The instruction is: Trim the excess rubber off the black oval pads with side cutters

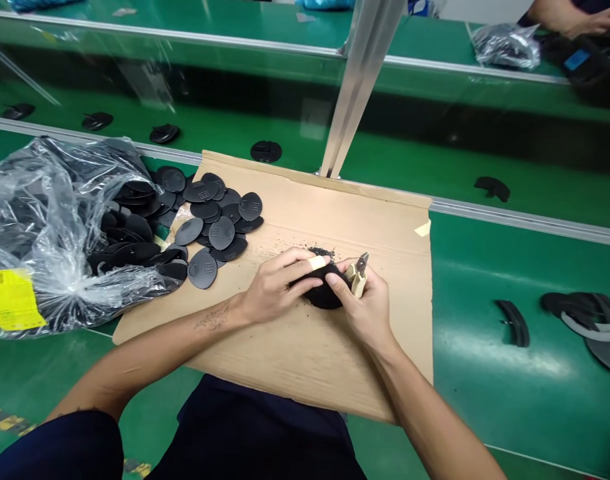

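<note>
My left hand [277,287] is closed round a black oval plastic piece [323,293], held just above a sheet of cardboard [305,347]; one finger wears a strip of tape. My right hand [367,303] touches the same piece with its fingertips and grips small cutting pliers [359,273] with cream handles, jaws pointing up and away. Black trimmings [321,252] lie on the cardboard just beyond my hands.
A pile of black oval pieces [212,220] spills from a clear plastic bag [49,227] at left. Single pieces lie on the green conveyor belt [435,167] behind. A metal post [357,80] rises at centre. Another person's hand [589,20] works far right. Black parts [589,320] lie at right.
</note>
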A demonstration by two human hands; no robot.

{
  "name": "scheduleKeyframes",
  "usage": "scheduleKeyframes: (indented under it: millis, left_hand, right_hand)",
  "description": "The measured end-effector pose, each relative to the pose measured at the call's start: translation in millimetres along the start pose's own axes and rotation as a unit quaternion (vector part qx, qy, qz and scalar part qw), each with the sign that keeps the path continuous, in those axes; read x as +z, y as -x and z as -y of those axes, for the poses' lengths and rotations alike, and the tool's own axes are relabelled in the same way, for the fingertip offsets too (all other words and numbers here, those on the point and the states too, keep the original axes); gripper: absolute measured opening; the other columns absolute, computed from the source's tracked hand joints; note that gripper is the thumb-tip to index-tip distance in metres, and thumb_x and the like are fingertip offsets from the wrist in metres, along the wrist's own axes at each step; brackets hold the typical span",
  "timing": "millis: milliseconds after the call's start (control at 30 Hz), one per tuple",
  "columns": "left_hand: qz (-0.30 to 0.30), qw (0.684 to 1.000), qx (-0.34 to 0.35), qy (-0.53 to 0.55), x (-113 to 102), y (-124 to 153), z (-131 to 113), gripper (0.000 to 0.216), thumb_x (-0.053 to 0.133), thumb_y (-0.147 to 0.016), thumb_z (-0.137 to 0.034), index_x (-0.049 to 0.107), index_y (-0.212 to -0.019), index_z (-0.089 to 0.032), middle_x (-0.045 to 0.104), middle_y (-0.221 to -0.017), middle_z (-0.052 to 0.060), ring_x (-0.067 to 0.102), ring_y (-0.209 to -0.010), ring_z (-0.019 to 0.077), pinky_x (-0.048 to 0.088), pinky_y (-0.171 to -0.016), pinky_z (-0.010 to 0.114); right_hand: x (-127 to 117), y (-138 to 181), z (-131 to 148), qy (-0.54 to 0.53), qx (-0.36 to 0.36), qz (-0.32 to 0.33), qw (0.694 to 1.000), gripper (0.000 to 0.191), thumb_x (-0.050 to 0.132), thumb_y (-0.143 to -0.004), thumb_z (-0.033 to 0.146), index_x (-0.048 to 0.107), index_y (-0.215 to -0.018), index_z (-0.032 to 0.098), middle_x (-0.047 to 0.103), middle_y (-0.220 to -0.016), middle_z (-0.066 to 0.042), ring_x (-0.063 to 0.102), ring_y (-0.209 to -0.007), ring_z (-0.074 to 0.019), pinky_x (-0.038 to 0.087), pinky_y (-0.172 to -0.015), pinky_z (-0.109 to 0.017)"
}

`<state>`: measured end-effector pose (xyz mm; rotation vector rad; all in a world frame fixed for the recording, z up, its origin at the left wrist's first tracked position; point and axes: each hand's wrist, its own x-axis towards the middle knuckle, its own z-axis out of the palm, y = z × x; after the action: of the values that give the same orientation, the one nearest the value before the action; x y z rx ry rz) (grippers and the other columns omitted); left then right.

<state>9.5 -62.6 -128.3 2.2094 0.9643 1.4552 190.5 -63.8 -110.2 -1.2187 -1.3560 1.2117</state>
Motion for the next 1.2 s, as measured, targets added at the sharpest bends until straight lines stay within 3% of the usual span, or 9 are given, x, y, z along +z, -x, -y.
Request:
scheduleKeyframes:
  millis: [367,500,600,700,867,967,1200]
  left_hand:
    - [-0.015,1.000,-0.026,0.009,0,1,-3,0.032,0.068,-0.097,-0.023,0.069,-0.130,-0.023,0.074,-0.108,0.007,0.072,-0.100,0.0171,0.061,-0.088,0.030]
    - [0.000,0.990,-0.127,0.055,3,2,-2,0.039,0.071,-0.096,-0.039,0.068,-0.129,-0.019,0.073,-0.111,0.010,0.071,-0.096,0.0182,0.060,-0.080,0.029]
    - [0.030,0.976,-0.181,0.120,2,0,1,0.037,0.066,-0.096,-0.050,0.074,-0.108,-0.016,0.074,-0.096,0.008,0.070,-0.082,0.0165,0.059,-0.071,0.027]
    - [0.025,0.983,-0.147,0.109,-4,-4,1,0.030,0.069,-0.096,-0.046,0.077,-0.100,-0.017,0.074,-0.090,0.007,0.070,-0.083,0.0165,0.058,-0.073,0.027]
    - [0.021,0.997,-0.029,0.071,-15,-9,-2,0.026,0.066,-0.099,-0.037,0.074,-0.116,-0.019,0.074,-0.100,0.008,0.069,-0.092,0.0168,0.057,-0.079,0.029]
    - [0.023,0.998,0.016,0.058,-18,-10,-4,0.027,0.066,-0.099,-0.035,0.072,-0.120,-0.019,0.075,-0.094,0.007,0.068,-0.086,0.0161,0.055,-0.077,0.030]
    - [0.034,0.997,0.066,0.034,-21,-14,-3,0.020,0.066,-0.099,-0.027,0.071,-0.110,-0.012,0.075,-0.089,0.010,0.068,-0.080,0.0154,0.054,-0.073,0.030]
  right_hand:
    - [0,2,1,0.015,-0.020,0.007,1.000,0.041,0.076,-0.084,0.060,0.060,-0.081,0.021,0.056,-0.072,0.002,0.049,-0.064,-0.0126,0.046,-0.059,-0.026]
    - [1,4,0,0.026,-0.063,-0.009,0.998,0.037,0.072,-0.088,0.056,0.060,-0.081,0.022,0.058,-0.074,0.001,0.052,-0.066,-0.0132,0.047,-0.062,-0.026]
    - [0,4,-1,0.040,-0.110,-0.011,0.993,0.030,0.070,-0.092,0.050,0.062,-0.084,0.022,0.062,-0.078,0.000,0.057,-0.070,-0.0148,0.049,-0.065,-0.028]
    - [-2,3,-2,0.078,-0.151,0.006,0.985,0.021,0.066,-0.096,0.043,0.064,-0.088,0.023,0.067,-0.084,-0.003,0.061,-0.075,-0.0175,0.051,-0.069,-0.031]
    - [-4,4,-5,0.136,-0.255,0.025,0.957,0.003,0.066,-0.095,0.025,0.066,-0.092,0.024,0.073,-0.090,-0.005,0.068,-0.084,-0.0206,0.055,-0.077,-0.037]
    - [-3,4,-5,0.139,-0.299,0.040,0.943,0.008,0.065,-0.093,0.016,0.066,-0.095,0.023,0.075,-0.094,-0.005,0.070,-0.083,-0.0194,0.056,-0.075,-0.036]
    - [-4,3,-5,0.121,-0.321,0.060,0.937,0.016,0.067,-0.088,0.010,0.068,-0.098,0.023,0.074,-0.093,-0.006,0.071,-0.082,-0.0193,0.057,-0.072,-0.033]
